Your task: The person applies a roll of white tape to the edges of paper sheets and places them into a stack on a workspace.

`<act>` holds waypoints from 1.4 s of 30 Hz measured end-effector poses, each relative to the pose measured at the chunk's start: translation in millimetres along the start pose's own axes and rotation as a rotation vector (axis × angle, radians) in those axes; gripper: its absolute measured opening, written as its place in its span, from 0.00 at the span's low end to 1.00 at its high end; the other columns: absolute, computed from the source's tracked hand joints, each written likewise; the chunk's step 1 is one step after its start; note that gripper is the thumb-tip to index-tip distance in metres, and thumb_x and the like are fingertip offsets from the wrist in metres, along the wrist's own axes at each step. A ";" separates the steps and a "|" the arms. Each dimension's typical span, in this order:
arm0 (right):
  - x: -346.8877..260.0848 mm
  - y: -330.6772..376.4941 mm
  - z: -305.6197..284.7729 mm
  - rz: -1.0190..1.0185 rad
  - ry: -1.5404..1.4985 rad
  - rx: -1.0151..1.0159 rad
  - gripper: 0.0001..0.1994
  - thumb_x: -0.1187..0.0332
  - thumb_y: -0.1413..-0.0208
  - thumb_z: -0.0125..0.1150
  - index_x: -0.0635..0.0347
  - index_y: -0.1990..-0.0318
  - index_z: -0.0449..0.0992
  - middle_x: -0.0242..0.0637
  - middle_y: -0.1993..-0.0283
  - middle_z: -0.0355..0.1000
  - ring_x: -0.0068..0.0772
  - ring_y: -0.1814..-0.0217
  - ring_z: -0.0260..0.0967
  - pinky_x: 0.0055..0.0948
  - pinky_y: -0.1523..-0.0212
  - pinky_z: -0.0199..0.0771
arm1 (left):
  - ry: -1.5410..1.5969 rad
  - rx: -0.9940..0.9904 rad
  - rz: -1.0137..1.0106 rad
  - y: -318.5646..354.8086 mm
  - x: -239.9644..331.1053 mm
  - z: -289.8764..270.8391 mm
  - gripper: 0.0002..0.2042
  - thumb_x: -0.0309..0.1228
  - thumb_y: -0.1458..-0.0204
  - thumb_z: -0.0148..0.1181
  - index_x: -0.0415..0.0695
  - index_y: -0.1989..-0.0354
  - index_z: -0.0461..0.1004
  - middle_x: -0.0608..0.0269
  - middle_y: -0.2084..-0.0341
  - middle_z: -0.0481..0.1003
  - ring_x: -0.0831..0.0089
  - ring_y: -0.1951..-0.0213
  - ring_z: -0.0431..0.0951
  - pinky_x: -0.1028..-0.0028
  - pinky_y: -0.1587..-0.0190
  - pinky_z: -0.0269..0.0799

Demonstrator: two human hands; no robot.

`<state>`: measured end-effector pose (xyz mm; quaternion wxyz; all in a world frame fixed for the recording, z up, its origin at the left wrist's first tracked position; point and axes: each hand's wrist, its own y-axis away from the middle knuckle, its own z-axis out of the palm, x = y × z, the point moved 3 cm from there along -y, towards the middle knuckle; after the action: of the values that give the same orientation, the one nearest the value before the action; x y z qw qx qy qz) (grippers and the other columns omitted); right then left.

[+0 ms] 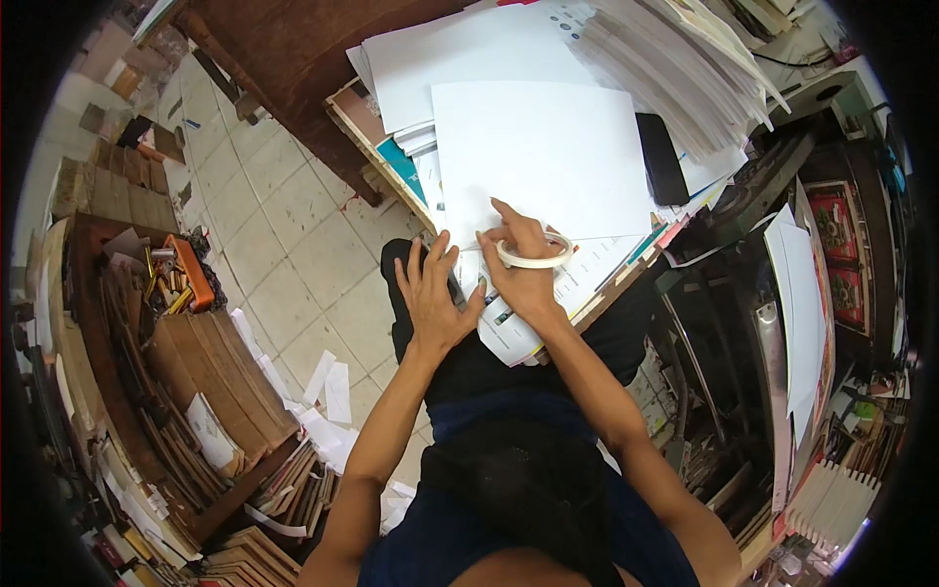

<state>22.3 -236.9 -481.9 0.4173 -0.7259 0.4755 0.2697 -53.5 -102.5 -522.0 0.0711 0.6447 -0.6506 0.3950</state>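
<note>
A blank white sheet (538, 147) lies on top of a stack of papers, its near edge by my hands. My left hand (430, 293) rests at the stack's near left corner with its fingers spread; the fingertips reach the sheet's lower left edge. Over the near edge of the sheet is my right hand (523, 264), its index finger pointing away from me. A roll of white tape (536, 262) sits around the fingers of that hand. Printed sheets (592, 264) show beneath the blank one, partly covered by my right hand.
A black phone (663, 161) lies on the papers at the right, beside a thick stack of leaves (665, 68). To the left, a shelf holds brown bundles (220, 377) and an orange-handled container (191, 274). Paper scraps (328, 435) litter the tiled floor (284, 235).
</note>
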 end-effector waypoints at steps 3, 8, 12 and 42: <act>-0.5 -5.3 -33.5 0.016 0.079 0.109 0.27 0.64 0.47 0.72 0.55 0.40 0.73 0.34 0.47 0.77 0.37 0.40 0.68 0.48 0.38 0.55 | -0.034 -0.018 -0.018 -1.0 2.5 -0.4 0.28 0.40 0.51 0.65 0.40 0.43 0.68 0.50 0.34 0.65 0.40 0.31 0.56 0.37 0.31 0.41; 23.6 -11.4 -92.0 0.059 0.074 0.169 0.20 0.65 0.44 0.70 0.56 0.44 0.77 0.39 0.44 0.76 0.42 0.35 0.67 0.44 0.33 0.59 | -0.034 -0.016 -0.020 -2.1 2.9 -0.4 0.27 0.37 0.52 0.66 0.41 0.44 0.68 0.50 0.33 0.64 0.39 0.31 0.57 0.37 0.32 0.42; 52.4 -10.4 -140.9 0.090 0.050 0.243 0.12 0.68 0.40 0.66 0.62 0.51 0.82 0.43 0.47 0.79 0.44 0.38 0.71 0.41 0.36 0.65 | -0.040 -0.005 -0.011 -1.9 4.7 0.5 0.27 0.36 0.52 0.66 0.39 0.44 0.68 0.50 0.33 0.64 0.40 0.32 0.57 0.39 0.32 0.43; 109.2 5.0 -142.1 0.077 0.609 0.265 0.12 0.60 0.41 0.65 0.46 0.51 0.82 0.30 0.55 0.75 0.36 0.41 0.67 0.56 0.41 0.46 | -0.023 -0.010 0.020 1.2 -0.4 6.0 0.28 0.40 0.50 0.65 0.38 0.43 0.68 0.48 0.33 0.63 0.39 0.31 0.56 0.37 0.31 0.40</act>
<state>60.9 -411.2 -497.9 0.3364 -0.6939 0.6366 -0.0083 -52.0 -106.0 -526.9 0.0628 0.6422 -0.6598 0.3851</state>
